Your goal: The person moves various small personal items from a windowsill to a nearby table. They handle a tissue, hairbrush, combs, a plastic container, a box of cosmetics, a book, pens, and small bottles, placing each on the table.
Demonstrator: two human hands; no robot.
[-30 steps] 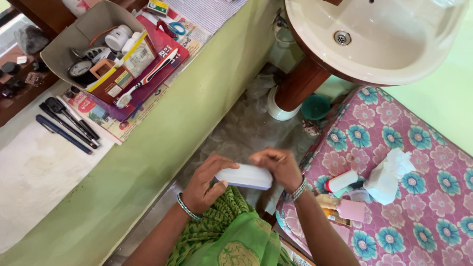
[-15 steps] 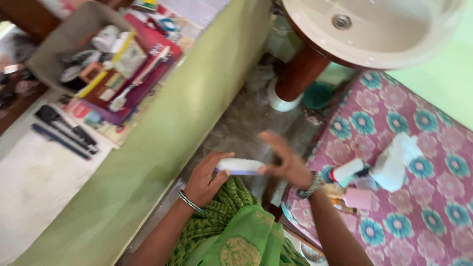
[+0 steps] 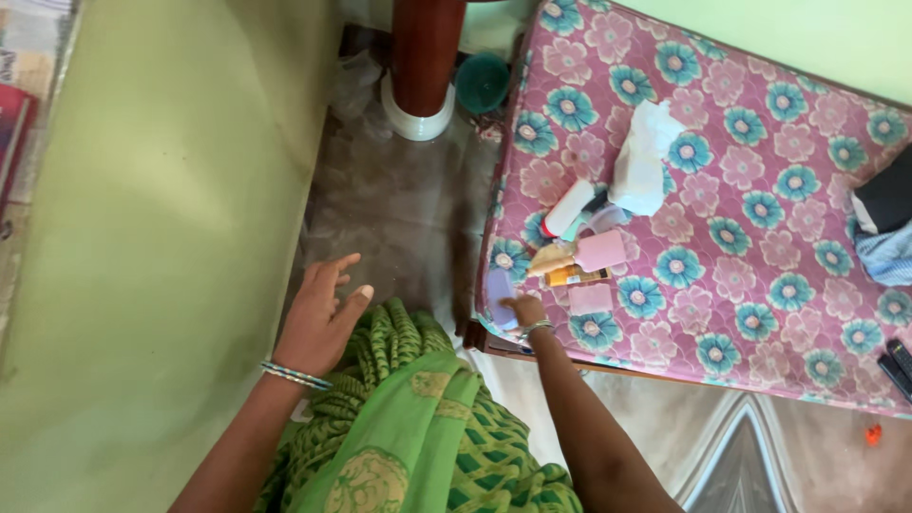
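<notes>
The pale purple case (image 3: 498, 293) lies at the very edge of the bed (image 3: 760, 218), on the pink cover with blue flowers, at the corner nearest the person. The right hand (image 3: 525, 311) is on it. The fingers are bent and their tips touch the side of the case. I cannot tell if they pinch it or only rest on it.

The left hand (image 3: 318, 318) holds nothing. It is spread, with the fingers apart, and hangs over the grey floor (image 3: 408, 209) beside the green wall (image 3: 142, 237).

Little things lie close to the case on the bed: a flat pink card (image 3: 590, 299) just beside it, a yellow tube (image 3: 570, 276) and a second pink card (image 3: 600, 251) a bit further in, then a white tube with a red cap (image 3: 568, 207) and a crumpled white cloth (image 3: 641, 161).

I think the step here is the right hand at work on the case at the bed's edge, either laying it down or taking hold of it; the picture does not say which. The case sits so near the edge that it could slip to the floor. So a next move calls for a soft, sure touch, a push inward and not outward, and care not to bump the pink card beside it. The free left hand could help catch or steady it.
</notes>
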